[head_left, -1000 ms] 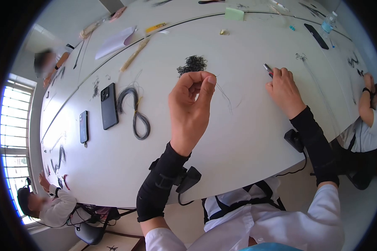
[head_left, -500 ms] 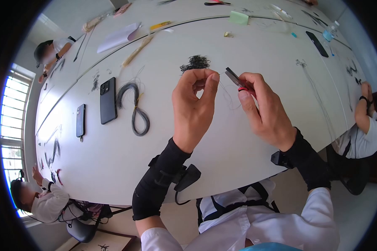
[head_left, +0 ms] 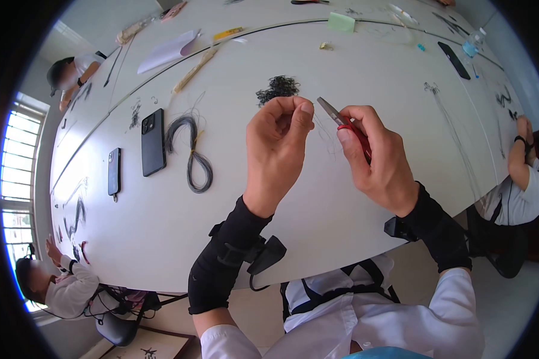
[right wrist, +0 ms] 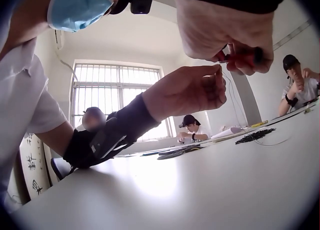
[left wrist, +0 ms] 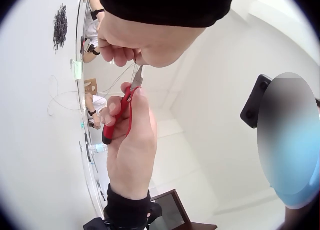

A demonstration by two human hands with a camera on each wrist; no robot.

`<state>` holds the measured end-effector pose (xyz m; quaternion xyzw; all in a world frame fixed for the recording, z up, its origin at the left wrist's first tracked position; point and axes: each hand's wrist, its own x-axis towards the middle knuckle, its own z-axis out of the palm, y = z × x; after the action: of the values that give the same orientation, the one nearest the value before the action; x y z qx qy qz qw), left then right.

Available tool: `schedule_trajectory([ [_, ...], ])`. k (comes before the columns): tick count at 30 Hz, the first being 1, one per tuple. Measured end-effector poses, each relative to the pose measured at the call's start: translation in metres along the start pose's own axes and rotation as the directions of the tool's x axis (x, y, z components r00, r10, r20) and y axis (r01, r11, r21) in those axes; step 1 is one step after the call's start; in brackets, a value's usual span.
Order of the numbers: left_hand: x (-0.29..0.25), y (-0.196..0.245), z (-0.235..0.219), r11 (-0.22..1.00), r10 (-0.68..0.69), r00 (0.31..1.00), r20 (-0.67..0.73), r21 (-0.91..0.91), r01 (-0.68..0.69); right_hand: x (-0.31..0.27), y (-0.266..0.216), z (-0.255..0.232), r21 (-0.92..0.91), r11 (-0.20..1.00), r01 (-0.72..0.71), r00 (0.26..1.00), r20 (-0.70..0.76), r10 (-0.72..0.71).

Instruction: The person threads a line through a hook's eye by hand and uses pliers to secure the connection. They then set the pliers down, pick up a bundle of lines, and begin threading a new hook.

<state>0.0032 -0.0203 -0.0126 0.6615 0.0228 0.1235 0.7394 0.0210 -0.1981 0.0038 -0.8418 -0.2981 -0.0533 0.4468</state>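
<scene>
1. Thin strands (left wrist: 120, 77) – light, springy, probably slippery, best pinched near an end – between left hand's (head_left: 273, 146) thumb and forefinger, above the table (head_left: 221, 239).
2. Pliers (head_left: 331, 111), stiff, gripped by red handles in right hand's (head_left: 384, 163) curled fingers.
3. Dark pile (head_left: 277, 88), beyond.

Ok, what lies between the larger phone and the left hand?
In the head view, a looped bundle of thin dark strands lies between the larger phone and the left hand.

Text: dark characters (right wrist: 37, 187) | on: pale panel (right wrist: 44, 162) | reading: too unclear
</scene>
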Motion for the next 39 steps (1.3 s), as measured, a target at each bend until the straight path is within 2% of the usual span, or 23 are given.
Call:
schedule_trajectory([
  [5,0.008,-0.013,-0.008,0.998,-0.043,0.999,0.009,-0.053,0.044,0.006,0.012,-0.019,-0.023,1.000,-0.009,0.983,-0.184,0.004],
  [6,0.009,-0.014,-0.009,0.996,-0.060,0.998,0.003,-0.067,0.060,0.008,0.014,-0.029,-0.012,0.998,-0.057,0.974,-0.220,0.053],
  [7,0.011,-0.014,-0.010,0.994,-0.077,0.997,-0.003,-0.082,0.076,0.012,0.028,-0.036,-0.030,1.000,-0.006,0.956,-0.294,-0.003],
  [8,0.012,-0.015,-0.011,0.991,-0.094,0.996,-0.009,-0.098,0.093,0.014,0.042,-0.052,-0.073,0.997,-0.028,0.951,-0.308,0.004],
  [10,0.015,-0.019,-0.016,0.985,-0.109,0.994,0.014,-0.130,0.110,0.019,0.061,-0.078,0.032,0.998,-0.060,0.916,-0.395,0.068],
  [14,0.017,-0.024,-0.020,0.970,-0.140,0.990,0.019,-0.195,0.141,0.019,0.099,-0.145,0.015,0.982,-0.187,0.836,-0.523,0.167],
  [20,0.022,-0.036,-0.028,0.960,-0.185,0.982,-0.023,-0.216,0.176,0.001,0.160,-0.238,0.141,0.961,-0.238,0.683,-0.679,0.269],
  [23,0.024,-0.039,-0.031,0.958,-0.196,0.980,-0.037,-0.219,0.183,-0.018,0.187,-0.287,0.163,0.955,-0.249,0.685,-0.667,0.293],
  [25,0.024,-0.041,-0.031,0.960,-0.201,0.979,-0.042,-0.205,0.189,-0.041,0.233,-0.351,0.250,0.942,-0.226,0.761,-0.558,0.331],
  [27,0.024,-0.042,-0.029,0.962,-0.204,0.978,-0.038,-0.191,0.194,-0.046,0.248,-0.370,0.265,0.928,-0.263,0.764,-0.530,0.368],
  [30,0.023,-0.041,-0.025,0.966,-0.191,0.981,-0.013,-0.181,0.186,-0.047,0.244,-0.364,0.160,0.903,-0.399,0.680,-0.609,0.408],
  [32,0.022,-0.038,-0.026,0.969,-0.160,0.987,0.005,-0.190,0.158,-0.041,0.225,-0.339,0.061,0.874,-0.482,0.648,-0.647,0.403],
  [35,0.021,-0.029,-0.027,0.960,-0.183,0.983,-0.024,-0.220,0.174,-0.029,0.171,-0.282,-0.127,0.666,-0.735,0.612,-0.547,0.571],
  [38,0.019,-0.024,-0.024,0.964,-0.151,0.988,0.006,-0.220,0.149,-0.024,0.169,-0.253,-0.274,0.776,-0.568,0.769,-0.511,0.383],
  [39,0.018,-0.021,-0.022,0.967,-0.140,0.990,0.008,-0.216,0.138,-0.022,0.158,-0.238,-0.251,0.835,-0.490,0.822,-0.453,0.346],
])
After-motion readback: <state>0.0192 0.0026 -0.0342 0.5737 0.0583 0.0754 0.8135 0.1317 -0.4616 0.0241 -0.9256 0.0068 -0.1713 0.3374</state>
